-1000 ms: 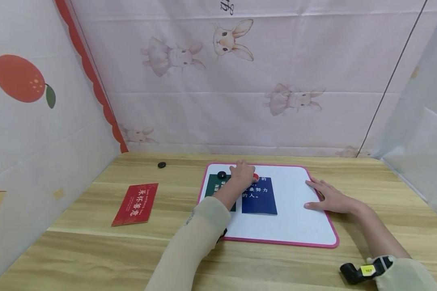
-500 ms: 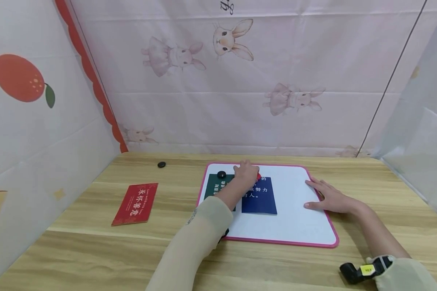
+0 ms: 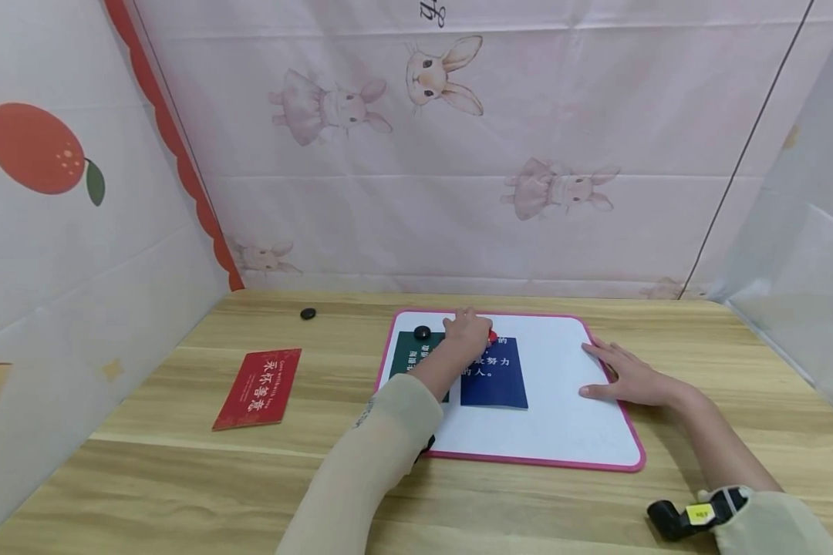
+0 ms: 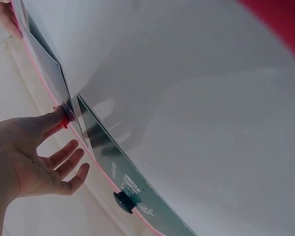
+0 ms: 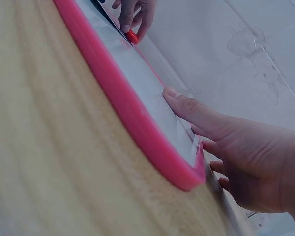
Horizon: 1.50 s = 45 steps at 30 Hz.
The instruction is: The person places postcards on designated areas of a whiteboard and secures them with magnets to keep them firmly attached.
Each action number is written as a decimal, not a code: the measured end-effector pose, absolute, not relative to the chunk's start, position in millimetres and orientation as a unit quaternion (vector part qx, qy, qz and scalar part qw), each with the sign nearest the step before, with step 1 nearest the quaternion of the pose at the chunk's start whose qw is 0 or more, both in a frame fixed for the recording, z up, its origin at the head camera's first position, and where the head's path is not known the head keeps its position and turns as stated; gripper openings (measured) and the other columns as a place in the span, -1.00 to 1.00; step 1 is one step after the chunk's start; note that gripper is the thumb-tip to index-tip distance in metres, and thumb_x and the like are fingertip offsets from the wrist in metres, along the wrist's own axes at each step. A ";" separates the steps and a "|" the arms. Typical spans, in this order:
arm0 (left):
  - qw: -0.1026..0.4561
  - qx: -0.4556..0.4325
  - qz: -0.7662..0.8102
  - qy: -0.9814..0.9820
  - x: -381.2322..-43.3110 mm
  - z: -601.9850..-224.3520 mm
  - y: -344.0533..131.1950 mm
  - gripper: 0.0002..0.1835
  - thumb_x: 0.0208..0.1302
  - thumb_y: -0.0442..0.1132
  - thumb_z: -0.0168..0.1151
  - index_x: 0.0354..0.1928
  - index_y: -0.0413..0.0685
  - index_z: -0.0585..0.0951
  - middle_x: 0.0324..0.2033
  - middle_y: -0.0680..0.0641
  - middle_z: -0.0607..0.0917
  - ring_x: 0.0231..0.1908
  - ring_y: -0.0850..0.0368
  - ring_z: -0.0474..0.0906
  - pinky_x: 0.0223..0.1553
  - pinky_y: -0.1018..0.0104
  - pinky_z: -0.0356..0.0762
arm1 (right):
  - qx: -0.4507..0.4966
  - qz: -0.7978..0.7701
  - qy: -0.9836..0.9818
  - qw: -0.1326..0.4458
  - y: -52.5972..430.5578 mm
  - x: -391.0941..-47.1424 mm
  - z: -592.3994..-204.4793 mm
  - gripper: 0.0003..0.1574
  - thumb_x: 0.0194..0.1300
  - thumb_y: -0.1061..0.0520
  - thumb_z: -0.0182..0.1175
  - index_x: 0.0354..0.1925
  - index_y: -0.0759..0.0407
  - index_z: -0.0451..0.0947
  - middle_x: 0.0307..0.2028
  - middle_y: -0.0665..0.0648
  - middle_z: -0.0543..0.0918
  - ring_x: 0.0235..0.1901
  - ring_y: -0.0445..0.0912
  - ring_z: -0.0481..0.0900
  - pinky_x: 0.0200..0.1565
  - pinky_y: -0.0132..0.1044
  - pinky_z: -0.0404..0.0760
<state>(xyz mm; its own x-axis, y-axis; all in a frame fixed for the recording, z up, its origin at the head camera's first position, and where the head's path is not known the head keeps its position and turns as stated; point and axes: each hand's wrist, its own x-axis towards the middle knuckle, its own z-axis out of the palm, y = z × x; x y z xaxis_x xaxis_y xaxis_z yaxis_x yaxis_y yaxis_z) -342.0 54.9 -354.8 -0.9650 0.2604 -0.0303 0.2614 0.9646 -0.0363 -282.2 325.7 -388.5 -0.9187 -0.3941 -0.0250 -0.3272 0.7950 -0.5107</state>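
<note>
A whiteboard (image 3: pixel 562 424) with a pink frame lies on the table, bearing a green card (image 3: pixel 404 358) and a dark blue card (image 3: pixel 496 389) side by side. My left hand (image 3: pixel 467 333) is over their upper edges. In the left wrist view its thumb and index finger pinch a red magnet (image 4: pixel 65 122) at the top of the blue card, the other fingers loosely bent. A black magnet (image 3: pixel 422 333) sits on the green card's top. My right hand (image 3: pixel 632 379) rests at the board's right edge, fingers spread, its thumb touching the white face in the right wrist view.
To the left, a red card (image 3: pixel 260 389) with white characters lies on the wooden table (image 3: pixel 180 493). Behind it is a loose black magnet (image 3: pixel 308 314). Curtains printed with rabbits (image 3: pixel 433 77) and fruit close off the back and sides.
My left hand has shifted slightly to the right along the cards' top edge, with the red magnet at its fingers. My right hand and the board stay in place.
</note>
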 end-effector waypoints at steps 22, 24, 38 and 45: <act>-0.031 0.125 0.053 0.990 -343.3 -342.8 29.2 -0.51 0.16 0.12 0.21 0.14 0.20 0.52 0.06 -0.05 0.49 0.07 0.00 0.33 0.04 0.00 0.36 | -0.190 -0.261 0.944 0.063 324.0 -280.6 -387.1 0.13 0.05 -0.22 0.26 0.36 0.31 0.01 0.35 0.40 -0.11 0.28 0.37 -0.27 0.07 0.42 -0.17; -0.040 0.129 0.052 0.990 -341.4 -340.0 23.8 -0.50 0.15 0.13 0.21 0.14 0.20 0.51 0.07 -0.06 0.48 0.05 0.01 0.33 0.00 0.03 0.40 | -0.189 -0.261 0.945 0.063 324.0 -280.6 -386.9 0.13 0.05 -0.22 0.26 0.36 0.30 0.01 0.35 0.40 -0.12 0.28 0.37 -0.28 0.07 0.42 -0.18; -0.069 0.146 0.113 0.980 -322.4 -325.1 -14.0 -0.53 0.19 0.08 0.20 0.15 0.18 0.51 0.06 -0.09 0.47 0.04 0.01 0.34 -0.05 0.12 0.43 | -0.189 -0.267 0.943 0.062 323.9 -279.1 -387.3 0.12 0.06 -0.21 0.26 0.36 0.32 0.02 0.35 0.41 -0.12 0.28 0.38 -0.28 0.07 0.42 -0.18; -0.094 0.133 0.148 0.976 -311.6 -320.8 -31.9 -0.52 0.20 0.05 0.21 0.16 0.12 0.50 0.05 -0.10 0.47 0.03 0.00 0.33 -0.04 0.16 0.44 | -0.188 -0.267 0.943 0.061 323.6 -279.2 -387.7 0.12 0.05 -0.21 0.27 0.36 0.32 0.01 0.35 0.41 -0.12 0.28 0.38 -0.28 0.07 0.43 -0.17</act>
<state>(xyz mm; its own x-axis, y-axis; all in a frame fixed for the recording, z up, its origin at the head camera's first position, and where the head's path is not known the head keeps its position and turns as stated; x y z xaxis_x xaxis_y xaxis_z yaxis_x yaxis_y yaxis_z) -311.6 -31.9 -320.8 -0.9473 0.2310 0.2219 0.2863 0.9213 0.2632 -279.2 323.6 -387.7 -0.9220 -0.3868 -0.0152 -0.3215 0.7870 -0.5265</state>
